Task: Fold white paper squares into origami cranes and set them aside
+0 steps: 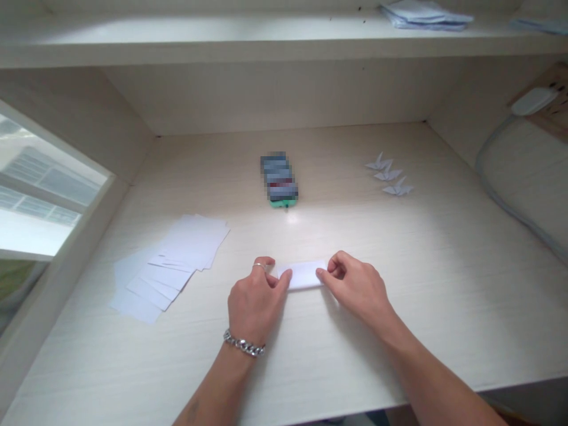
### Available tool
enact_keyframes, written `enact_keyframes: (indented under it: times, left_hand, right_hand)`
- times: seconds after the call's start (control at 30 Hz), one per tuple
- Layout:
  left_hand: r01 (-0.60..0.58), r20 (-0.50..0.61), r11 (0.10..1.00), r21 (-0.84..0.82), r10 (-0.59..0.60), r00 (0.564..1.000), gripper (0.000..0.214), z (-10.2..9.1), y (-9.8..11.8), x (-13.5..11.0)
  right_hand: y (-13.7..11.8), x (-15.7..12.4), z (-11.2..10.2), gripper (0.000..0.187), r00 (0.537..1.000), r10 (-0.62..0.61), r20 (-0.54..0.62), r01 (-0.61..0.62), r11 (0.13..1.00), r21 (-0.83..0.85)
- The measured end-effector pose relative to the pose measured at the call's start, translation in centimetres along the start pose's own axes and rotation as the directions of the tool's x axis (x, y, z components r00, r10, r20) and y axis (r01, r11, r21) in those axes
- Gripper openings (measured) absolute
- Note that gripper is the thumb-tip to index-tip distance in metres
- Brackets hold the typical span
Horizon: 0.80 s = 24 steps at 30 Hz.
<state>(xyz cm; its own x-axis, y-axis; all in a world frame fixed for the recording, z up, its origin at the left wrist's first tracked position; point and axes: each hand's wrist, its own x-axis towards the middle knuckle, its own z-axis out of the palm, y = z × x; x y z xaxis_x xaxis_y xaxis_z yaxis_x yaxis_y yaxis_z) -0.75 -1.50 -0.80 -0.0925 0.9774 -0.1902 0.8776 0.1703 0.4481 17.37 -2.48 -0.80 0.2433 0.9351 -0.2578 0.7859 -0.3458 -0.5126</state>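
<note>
Pale desk (465, 284) under a shelf (222, 52), bright window (48, 183) left, wall socket (560, 112) right

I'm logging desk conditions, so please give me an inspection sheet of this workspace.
Surface: pale desk, faint grain.
Work items: paper at front centre; loose sheets fanned out on the left; three paper cranes at back right.
Clutter: pixelated object with a green edge, possibly a phone.
Hands: left hand and right hand hold the paper's opposite ends.
Cables: grey cable from a plug at right.
Surroundings: shelf above, bearing papers; window at left.
</note>
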Motion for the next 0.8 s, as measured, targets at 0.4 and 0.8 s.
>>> enact_keyframes:
  times: [0.4, 0.8]
  left_hand:
    - [0.012, 0.035, 1.000, 0.012, -0.012, 0.999, 0.033, -0.26, 0.06, 0.16]
    - [0.019, 0.028, 1.000, 0.018, -0.019, 0.999, 0.032, -0.19, 0.11, 0.15]
  right_hand:
    - [-0.14, 0.10, -0.12, 0.015, 1.000, 0.004, -0.002, -0.004, 0.999, -0.031]
    - [-0.13, 0.38, -0.19, 0.016, 1.000, -0.005, -0.001, 0.005, 0.999, -0.034]
